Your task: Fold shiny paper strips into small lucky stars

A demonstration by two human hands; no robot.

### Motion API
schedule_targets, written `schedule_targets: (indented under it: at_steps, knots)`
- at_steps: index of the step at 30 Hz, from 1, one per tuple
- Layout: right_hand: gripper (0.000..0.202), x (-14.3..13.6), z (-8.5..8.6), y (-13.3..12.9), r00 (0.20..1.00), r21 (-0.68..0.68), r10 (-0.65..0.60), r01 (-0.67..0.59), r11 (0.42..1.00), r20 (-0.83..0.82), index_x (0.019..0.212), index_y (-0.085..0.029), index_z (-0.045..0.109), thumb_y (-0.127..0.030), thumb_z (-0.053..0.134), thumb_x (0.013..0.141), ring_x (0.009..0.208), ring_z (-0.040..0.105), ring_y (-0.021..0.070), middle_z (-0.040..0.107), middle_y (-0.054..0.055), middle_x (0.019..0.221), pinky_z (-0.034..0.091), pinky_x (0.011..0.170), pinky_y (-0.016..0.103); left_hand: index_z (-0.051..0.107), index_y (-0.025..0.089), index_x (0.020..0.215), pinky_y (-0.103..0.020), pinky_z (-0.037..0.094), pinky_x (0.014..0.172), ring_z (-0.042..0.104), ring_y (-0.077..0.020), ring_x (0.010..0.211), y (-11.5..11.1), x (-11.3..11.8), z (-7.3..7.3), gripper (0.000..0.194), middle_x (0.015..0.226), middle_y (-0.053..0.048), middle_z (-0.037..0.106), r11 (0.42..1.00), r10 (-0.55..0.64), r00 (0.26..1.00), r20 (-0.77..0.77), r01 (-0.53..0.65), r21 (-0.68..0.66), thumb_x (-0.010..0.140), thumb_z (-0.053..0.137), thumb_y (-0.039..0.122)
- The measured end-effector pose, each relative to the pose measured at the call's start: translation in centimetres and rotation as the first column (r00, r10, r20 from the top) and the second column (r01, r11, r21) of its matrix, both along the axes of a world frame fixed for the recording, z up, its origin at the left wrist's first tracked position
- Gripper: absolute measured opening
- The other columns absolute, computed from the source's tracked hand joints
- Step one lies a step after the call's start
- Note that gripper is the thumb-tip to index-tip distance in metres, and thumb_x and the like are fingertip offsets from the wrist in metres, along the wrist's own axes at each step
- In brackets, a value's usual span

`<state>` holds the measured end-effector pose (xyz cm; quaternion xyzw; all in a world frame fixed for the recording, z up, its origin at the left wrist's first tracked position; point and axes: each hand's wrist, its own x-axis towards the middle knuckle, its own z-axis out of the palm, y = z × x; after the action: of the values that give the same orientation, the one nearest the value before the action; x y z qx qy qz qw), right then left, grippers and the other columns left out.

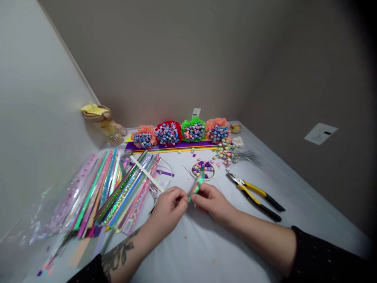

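Note:
A shiny green paper strip (199, 183) runs between my two hands at the middle of the table. My left hand (173, 201) is closed in a pinch at the strip's lower left end. My right hand (210, 199) pinches the strip too, and its free end curves up above the fingers. Just beyond the hands sits a round ring-shaped dish (214, 171) with small purple, pink and yellow folded paper stars (203, 166) in it. The strip's upper end overlaps the dish in view.
Packs of coloured paper strips (129, 192) cover the left side. Yellow-handled pliers (255, 194) lie at right. Behind stand several star-filled crepe paper bouquets (167, 133), with loose stars and thin wires (247, 156) alongside. A yellow-topped cup (107, 125) stands back left.

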<state>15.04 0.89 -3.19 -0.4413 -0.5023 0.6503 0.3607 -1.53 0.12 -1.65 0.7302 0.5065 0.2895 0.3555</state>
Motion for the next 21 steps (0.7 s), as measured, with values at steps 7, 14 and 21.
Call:
schedule_targets:
  at_steps: [7,14,21]
  knots:
    - [0.006,-0.08,0.09,0.06,0.998,0.090,-0.011,0.004,0.996,0.069,0.065,-0.018,0.051,-0.021,0.054,0.069,0.045,0.035,0.0079,0.041,-0.007,0.047,0.027,0.045,0.020,0.054,0.018,0.072,-0.025,0.041,0.063,0.053,-0.0146,0.069,-0.49,-0.15,0.25,0.015,0.071,-0.002,0.055,0.976,-0.073,0.983,-0.167,0.105,0.191,0.083,0.044,0.015]
    - [0.008,-0.07,-0.04,-0.02,1.000,0.098,-0.010,0.010,0.995,-0.001,0.074,-0.018,0.052,-0.023,0.057,0.071,0.049,0.037,0.0084,0.044,-0.006,0.056,0.030,0.049,0.021,0.053,0.018,0.069,-0.024,0.039,0.059,0.052,-0.0133,0.065,-0.23,-0.05,0.08,0.015,0.069,-0.001,0.054,0.992,-0.035,0.995,-0.092,0.046,0.118,0.081,0.045,0.014]
    - [0.008,0.04,-0.07,0.05,0.999,0.102,0.045,-0.044,0.994,-0.006,0.074,-0.017,0.055,-0.024,0.059,0.072,0.051,0.037,0.0086,0.044,-0.005,0.057,0.030,0.050,0.021,0.055,0.017,0.067,-0.023,0.038,0.058,0.051,-0.0128,0.063,0.03,0.09,-0.06,0.015,0.066,0.001,0.055,1.000,0.007,1.000,-0.013,-0.007,0.015,0.079,0.046,0.014]
